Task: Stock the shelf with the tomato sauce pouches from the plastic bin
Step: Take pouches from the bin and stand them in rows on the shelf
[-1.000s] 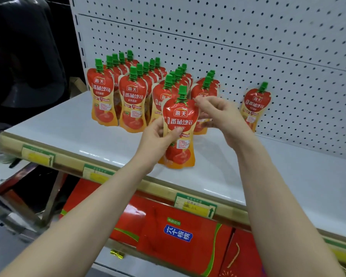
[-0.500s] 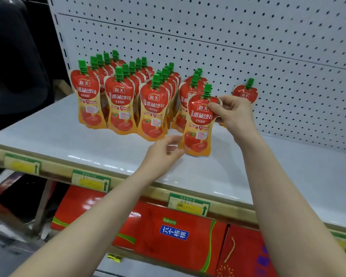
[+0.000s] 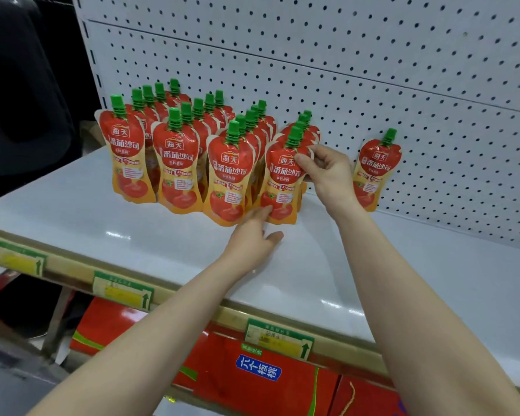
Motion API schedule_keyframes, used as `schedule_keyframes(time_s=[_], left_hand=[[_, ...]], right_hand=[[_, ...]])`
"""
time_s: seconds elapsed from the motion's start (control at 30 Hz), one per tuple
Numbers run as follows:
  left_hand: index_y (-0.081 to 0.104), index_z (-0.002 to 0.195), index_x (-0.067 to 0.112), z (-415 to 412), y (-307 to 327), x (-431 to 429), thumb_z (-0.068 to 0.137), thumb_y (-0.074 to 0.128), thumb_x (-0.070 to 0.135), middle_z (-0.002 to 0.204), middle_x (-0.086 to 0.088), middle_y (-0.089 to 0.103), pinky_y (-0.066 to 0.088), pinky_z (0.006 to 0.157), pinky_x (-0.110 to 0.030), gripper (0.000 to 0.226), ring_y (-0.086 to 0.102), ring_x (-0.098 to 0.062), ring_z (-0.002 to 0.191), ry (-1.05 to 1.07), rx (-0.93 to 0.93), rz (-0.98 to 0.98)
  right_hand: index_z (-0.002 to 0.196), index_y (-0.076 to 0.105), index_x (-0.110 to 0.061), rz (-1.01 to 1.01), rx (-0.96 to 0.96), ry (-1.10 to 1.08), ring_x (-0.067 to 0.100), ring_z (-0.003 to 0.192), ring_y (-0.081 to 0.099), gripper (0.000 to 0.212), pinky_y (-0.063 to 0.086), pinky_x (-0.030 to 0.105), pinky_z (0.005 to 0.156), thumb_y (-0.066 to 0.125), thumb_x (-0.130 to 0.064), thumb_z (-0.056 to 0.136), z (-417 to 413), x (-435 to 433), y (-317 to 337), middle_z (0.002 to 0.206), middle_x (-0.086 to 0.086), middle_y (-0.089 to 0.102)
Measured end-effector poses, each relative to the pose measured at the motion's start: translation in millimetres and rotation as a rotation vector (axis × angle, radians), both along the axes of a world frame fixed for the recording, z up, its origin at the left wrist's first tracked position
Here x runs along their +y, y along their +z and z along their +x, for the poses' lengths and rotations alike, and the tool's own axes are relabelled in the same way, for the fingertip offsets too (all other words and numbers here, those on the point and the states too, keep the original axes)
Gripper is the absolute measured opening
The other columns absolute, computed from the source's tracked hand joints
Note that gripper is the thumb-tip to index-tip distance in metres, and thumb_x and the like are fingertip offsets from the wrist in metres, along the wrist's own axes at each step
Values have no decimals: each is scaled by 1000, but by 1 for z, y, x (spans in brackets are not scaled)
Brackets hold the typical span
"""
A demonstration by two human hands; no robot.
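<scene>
Several rows of red and orange tomato sauce pouches [image 3: 177,166] with green caps stand on the white shelf [image 3: 102,223]. The front pouch of the rightmost row [image 3: 282,178] stands upright on the shelf. My right hand [image 3: 327,172] pinches its upper right edge. My left hand [image 3: 252,238] lies low in front of it, fingertips touching its bottom edge. One more pouch [image 3: 374,172] leans alone against the pegboard to the right. The plastic bin is out of view.
White pegboard back wall [image 3: 373,85] rises behind the shelf. Green and yellow price tags [image 3: 278,337] line the shelf's front rail. Red cartons [image 3: 252,382] sit on the level below. A dark rounded object [image 3: 18,85] stands at the left.
The held pouch moved back and left from in front of the rows and now stands at the head of the rightmost row. My left hand slid from its side to its base.
</scene>
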State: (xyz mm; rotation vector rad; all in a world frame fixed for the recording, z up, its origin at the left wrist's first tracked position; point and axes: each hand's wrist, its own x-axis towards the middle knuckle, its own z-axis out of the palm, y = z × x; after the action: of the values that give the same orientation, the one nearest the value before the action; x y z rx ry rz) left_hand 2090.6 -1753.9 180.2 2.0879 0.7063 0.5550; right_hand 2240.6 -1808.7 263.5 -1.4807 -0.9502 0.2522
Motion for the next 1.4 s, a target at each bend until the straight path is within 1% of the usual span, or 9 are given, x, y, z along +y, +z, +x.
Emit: schedule_keyframes(time_s=[0.43,0.53,0.6,0.73,0.93,1.03,1.13,1.3,1.4], left_hand=[[37,145,16,2,-3,3,90,64,23,149,-4,37,45,104,-36,62,47,-23,129,10,-37,-12],[38,145,15,1,0,2,90,64,22,149,-5,39,45,104,-34,62,47,-23,129,7,-30,-30],[39,144,16,-1,4,1,90,64,20,147,-5,42,45,101,-31,60,47,-23,129,4,-35,-27],[48,138,17,-18,20,-7,92,60,16,137,0,54,43,91,-23,47,53,-16,121,-20,-136,-56],[63,119,22,-67,26,-50,93,58,13,109,4,68,51,86,-21,28,64,-8,96,-85,-326,-73],[65,112,26,-94,17,-84,91,57,12,100,7,70,54,87,-32,26,66,-13,94,-144,-392,-122],[65,105,29,-122,-3,-129,90,56,13,96,6,70,55,87,-38,24,67,-16,93,-219,-417,-204],[64,104,33,-148,-72,-203,90,55,17,95,6,70,53,84,-40,23,66,-13,90,-334,-279,-288],[64,105,33,-153,-124,-248,91,57,13,96,8,70,53,83,-36,25,63,-8,86,-398,-121,-334]], right_hand=[[104,70,-9,-48,-9,13,19,95,73,13,62,33,78,64,-16,95,12,3,-2,102,7,75],[106,69,-9,-85,-46,11,14,93,72,15,59,25,75,65,-18,95,11,-2,0,101,4,75],[108,67,-13,-119,-100,-28,11,92,70,15,55,19,74,65,-20,94,9,-8,2,98,1,73],[113,68,-18,-165,-207,-175,9,91,67,20,55,27,81,64,-23,94,-3,-37,0,96,-4,71],[106,71,-26,-233,-318,-367,7,89,67,16,54,30,81,62,-28,94,-70,-134,-29,90,-11,71],[103,72,-25,-224,-324,-478,7,81,64,14,49,26,74,60,-26,95,-120,-194,-54,87,-17,70],[104,72,-23,-231,-275,-583,7,86,66,16,50,28,77,58,-27,97,-169,-260,-92,91,-13,72],[104,72,-21,-384,-86,-763,1,90,65,17,49,20,79,55,-21,100,-232,-376,-176,94,-15,71],[103,70,-27,-550,47,-856,6,92,67,17,51,27,83,54,-22,100,-256,-447,-236,95,-13,72]])
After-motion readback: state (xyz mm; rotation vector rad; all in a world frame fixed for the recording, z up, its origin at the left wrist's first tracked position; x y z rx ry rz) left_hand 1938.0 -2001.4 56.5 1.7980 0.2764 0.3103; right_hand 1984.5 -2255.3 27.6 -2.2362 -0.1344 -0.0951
